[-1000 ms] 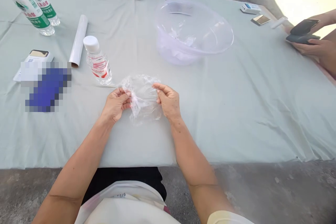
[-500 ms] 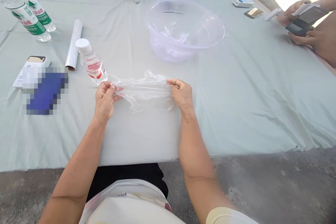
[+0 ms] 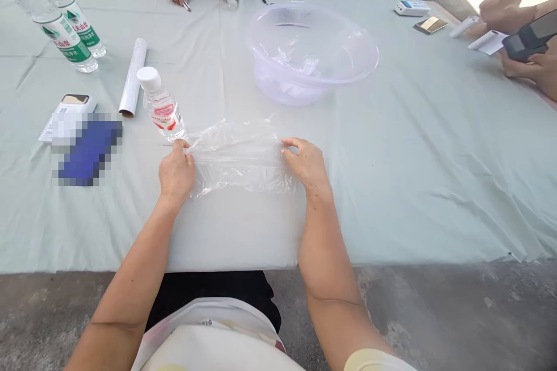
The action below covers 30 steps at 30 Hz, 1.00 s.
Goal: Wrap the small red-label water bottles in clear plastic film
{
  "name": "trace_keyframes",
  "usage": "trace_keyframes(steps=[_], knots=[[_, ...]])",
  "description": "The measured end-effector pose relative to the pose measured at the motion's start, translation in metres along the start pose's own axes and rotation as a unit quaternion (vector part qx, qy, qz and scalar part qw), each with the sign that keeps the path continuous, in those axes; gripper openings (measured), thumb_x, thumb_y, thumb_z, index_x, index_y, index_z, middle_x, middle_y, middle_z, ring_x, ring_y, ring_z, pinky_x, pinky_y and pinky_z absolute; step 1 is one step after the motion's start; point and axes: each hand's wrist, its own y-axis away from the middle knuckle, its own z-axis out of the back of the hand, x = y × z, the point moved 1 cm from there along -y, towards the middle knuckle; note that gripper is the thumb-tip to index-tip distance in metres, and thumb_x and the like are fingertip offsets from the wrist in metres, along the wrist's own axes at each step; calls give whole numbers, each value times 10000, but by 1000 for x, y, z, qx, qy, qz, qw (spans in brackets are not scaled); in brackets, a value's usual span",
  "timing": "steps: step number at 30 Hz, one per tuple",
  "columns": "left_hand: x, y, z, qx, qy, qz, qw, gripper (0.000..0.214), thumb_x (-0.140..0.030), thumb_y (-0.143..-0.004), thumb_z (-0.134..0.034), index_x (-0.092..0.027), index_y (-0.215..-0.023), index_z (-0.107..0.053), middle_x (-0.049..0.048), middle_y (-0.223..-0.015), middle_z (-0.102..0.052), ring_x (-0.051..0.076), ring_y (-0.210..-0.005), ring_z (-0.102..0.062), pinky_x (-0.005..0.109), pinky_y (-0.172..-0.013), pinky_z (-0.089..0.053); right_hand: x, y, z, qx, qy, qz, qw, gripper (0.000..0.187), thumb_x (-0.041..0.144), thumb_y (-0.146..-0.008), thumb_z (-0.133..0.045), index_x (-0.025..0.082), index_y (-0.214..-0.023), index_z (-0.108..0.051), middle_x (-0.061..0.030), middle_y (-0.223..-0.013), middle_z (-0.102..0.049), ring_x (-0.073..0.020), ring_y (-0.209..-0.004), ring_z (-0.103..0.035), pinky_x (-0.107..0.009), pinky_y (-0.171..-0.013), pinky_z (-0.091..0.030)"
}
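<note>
A crumpled sheet of clear plastic film (image 3: 239, 156) is stretched wide, low over the pale green cloth (image 3: 413, 145). My left hand (image 3: 175, 173) pinches its left edge, fingers closed. The right edge is pinched by my right hand (image 3: 306, 163). Just behind my left hand a small clear bottle (image 3: 161, 105) with a white cap and red label leans to the left.
A large clear basin (image 3: 313, 49) with crumpled film inside stands behind. A film roll (image 3: 133, 76), two tall green-labelled bottles (image 3: 65, 35), and a phone on a white box (image 3: 72, 103) lie at left. Other people's hands are at the far edge and right, with phones and small devices.
My hands moved apart and then down towards the cloth, pulling the bunched film out into a wide flat sheet.
</note>
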Motion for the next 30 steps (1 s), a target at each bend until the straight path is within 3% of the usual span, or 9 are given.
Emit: trace_keyframes(steps=[4,7,9,11,14,17,24,27,30], knots=[[-1,0,-6,17,-78,-32,996,333,-221,-946,-396,-233,-1269,-477,14,-773,-645,232,-793,-632,309,-695,-402,12,10,18,-158,21,-11,987,300,305,-870,-539,176,-1093,-693,-111,-1197,-691,-220,-908,-657,-453,-941,-489],[-1,1,-8,33,-89,-43,995,369,-224,-951,-386,-219,-1314,-450,33,-839,-679,240,-822,-654,316,-698,-419,43,33,23,-261,-45,139,954,251,368,-935,-488,206,-991,-671,-62,-1007,-701,-163,-744,-626,-354,-775,-515],[-1,2,-8,41,-93,-45,994,374,-228,-955,-386,-211,-1324,-444,39,-849,-688,245,-820,-662,316,-684,-426,70,49,14,-157,-76,273,946,263,399,-966,-475,221,-946,-667,-38,-917,-690,-146,-736,-624,-299,-706,-501],[-1,3,-6,47,-100,-50,993,365,-234,-960,-402,-202,-1321,-448,48,-865,-696,252,-832,-668,317,-679,-430,94,60,-7,34,-43,358,932,272,374,-987,-460,222,-934,-680,-28,-876,-687,-134,-725,-616,-274,-684,-483],[1,7,-1,54,-116,-65,990,344,-259,-970,-452,-194,-1307,-466,74,-961,-709,258,-900,-676,323,-715,-444,113,53,-42,195,108,335,916,295,266,-994,-418,214,-974,-707,-44,-929,-695,-154,-773,-620,-286,-689,-453],[5,14,4,78,-131,-85,985,371,-330,-971,-516,-202,-1315,-470,87,-1054,-702,253,-917,-685,325,-740,-463,113,28,-67,167,221,274,921,303,274,-990,-445,227,-1148,-699,-89,-1126,-666,-210,-940,-636,-322,-768,-462],[28,43,23,96,-243,-114,958,659,-554,-888,-617,-245,-1435,-418,111,-1161,-627,256,-783,-693,331,-614,-502,92,-1,-94,110,268,308,906,678,675,-821,-638,334,-1401,-553,-134,-1553,-392,-349,-1395,-392,-544,-1100,-335],[32,58,44,72,-278,-151,946,770,-568,-801,-719,-234,-1438,-444,184,-1314,-558,319,-963,-682,403,-739,-549,86,0,-97,112,269,295,910,809,760,-788,-599,334,-1464,-477,-142,-1576,-360,-358,-1451,-307,-579,-1130,-275],[11,70,66,24,-228,-221,948,731,-500,-813,-729,-226,-1433,-453,223,-1509,-415,402,-1268,-544,544,-970,-489,82,1,-99,113,278,292,908,821,780,-806,-540,336,-1489,-443,-132,-1593,-338,-371,-1469,-264,-594,-1135,-243]])
